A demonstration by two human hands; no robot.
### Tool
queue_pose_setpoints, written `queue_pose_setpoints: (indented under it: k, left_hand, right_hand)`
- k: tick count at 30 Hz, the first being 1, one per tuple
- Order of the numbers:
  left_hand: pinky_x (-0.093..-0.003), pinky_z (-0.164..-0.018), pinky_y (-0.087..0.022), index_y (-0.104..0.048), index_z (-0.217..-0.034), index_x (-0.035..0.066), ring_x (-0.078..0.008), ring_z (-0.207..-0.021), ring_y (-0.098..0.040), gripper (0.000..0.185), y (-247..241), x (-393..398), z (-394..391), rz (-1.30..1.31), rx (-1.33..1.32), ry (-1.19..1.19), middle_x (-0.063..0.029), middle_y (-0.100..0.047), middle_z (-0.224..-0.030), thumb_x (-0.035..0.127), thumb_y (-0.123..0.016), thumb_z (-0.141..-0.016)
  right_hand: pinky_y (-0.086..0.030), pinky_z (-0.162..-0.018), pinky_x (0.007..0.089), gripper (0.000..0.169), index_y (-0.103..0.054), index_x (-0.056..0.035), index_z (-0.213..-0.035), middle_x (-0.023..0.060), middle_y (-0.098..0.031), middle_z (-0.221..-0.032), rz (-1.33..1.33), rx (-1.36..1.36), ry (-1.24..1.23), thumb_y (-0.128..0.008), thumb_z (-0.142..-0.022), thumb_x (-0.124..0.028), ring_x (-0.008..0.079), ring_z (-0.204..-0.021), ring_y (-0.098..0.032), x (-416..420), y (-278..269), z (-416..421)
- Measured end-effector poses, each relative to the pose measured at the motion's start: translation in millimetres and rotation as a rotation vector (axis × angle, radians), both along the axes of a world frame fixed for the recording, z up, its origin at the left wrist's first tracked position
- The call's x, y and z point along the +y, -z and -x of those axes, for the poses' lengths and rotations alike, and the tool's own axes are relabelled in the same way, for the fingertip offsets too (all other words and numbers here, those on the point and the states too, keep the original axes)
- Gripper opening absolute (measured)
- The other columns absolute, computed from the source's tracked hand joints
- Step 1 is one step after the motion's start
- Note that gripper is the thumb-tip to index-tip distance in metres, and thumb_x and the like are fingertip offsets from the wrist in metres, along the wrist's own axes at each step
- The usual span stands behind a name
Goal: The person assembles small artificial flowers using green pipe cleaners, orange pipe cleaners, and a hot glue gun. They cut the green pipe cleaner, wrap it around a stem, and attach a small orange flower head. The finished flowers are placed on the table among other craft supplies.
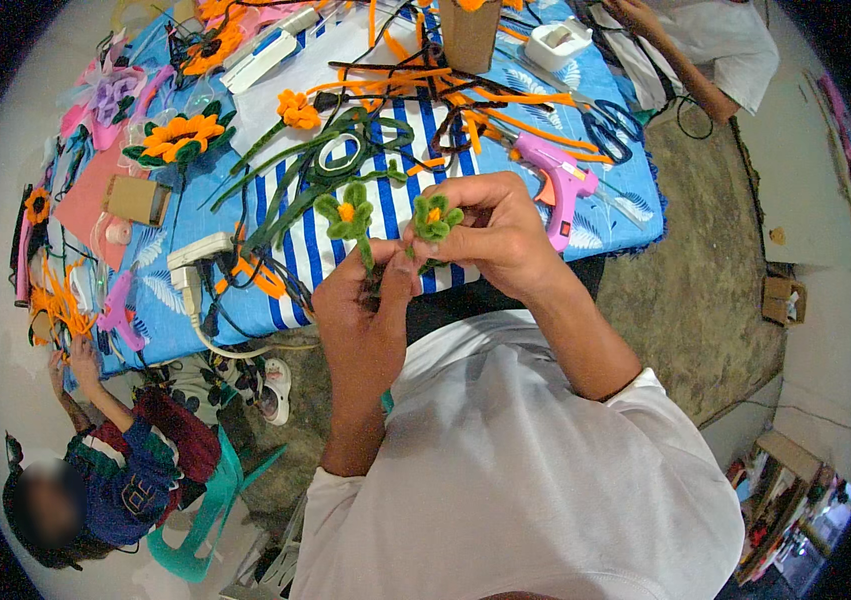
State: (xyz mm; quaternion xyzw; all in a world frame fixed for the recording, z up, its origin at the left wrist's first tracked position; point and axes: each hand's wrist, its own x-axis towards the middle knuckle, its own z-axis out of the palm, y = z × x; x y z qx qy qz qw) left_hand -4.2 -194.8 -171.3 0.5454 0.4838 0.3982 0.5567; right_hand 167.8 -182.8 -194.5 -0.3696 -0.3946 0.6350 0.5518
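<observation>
Between the thumb and fingers of my left hand is the green stem of a pipe-cleaner flower, which has green petals and an orange centre. My right hand pinches a second, similar green flower just below its head. The fingertips of both hands meet near the lower ends of the flowers. Beyond them lie dark green pipe cleaners with a white-cored roll among them, on a blue-and-white striped cloth. To the right of my right hand rests a pink glue gun.
Navy-handled scissors lie near the right table edge. Orange pipe cleaners surround a cardboard box. A power strip with cords sits at left, near a finished sunflower. A seated person works at the left; another person's arm shows top right.
</observation>
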Motion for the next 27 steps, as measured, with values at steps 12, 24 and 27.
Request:
queue_pose_setpoints:
  k: [12, 24, 27]
  left_hand:
    - [-0.0191, -0.054, -0.042, -0.061, -0.12, -0.001, -0.0049, -0.065, -0.053, 0.026, 6, -1, 3, -0.028, -0.138, 0.03, -0.0069, -0.066, -0.092, 0.001, -0.059, -0.095]
    - [-0.0212, -0.05, -0.041, -0.067, -0.106, 0.0, -0.0077, -0.059, -0.055, 0.016, 9, -3, 1, -0.048, -0.15, -0.089, -0.0065, -0.067, -0.081, 0.008, -0.06, -0.093]
    - [-0.0208, -0.05, -0.041, -0.066, -0.104, 0.0, -0.0077, -0.059, -0.054, 0.015, 14, -3, 2, -0.052, -0.236, -0.084, -0.006, -0.066, -0.08, 0.008, -0.06, -0.093]
  right_hand:
    - [-0.04, -0.05, 0.0198, 0.015, -0.072, 0.0003, -0.088, 0.0037, -0.068, -0.078, -0.055, -0.082, 0.101, -0.078, -0.077, -0.008, 0.0053, -0.059, -0.056, 2, -6, -7]
    - [-0.04, -0.049, 0.0198, 0.016, -0.071, 0.003, -0.09, 0.0074, -0.07, -0.081, -0.002, -0.078, 0.105, -0.076, -0.077, -0.005, 0.0067, -0.058, -0.057, 3, -6, -7]
    - [-0.039, -0.049, 0.0195, 0.016, -0.072, 0.0016, -0.09, 0.0036, -0.067, -0.077, -0.018, -0.059, 0.119, -0.077, -0.078, -0.008, 0.0049, -0.057, -0.055, 2, -7, -5]
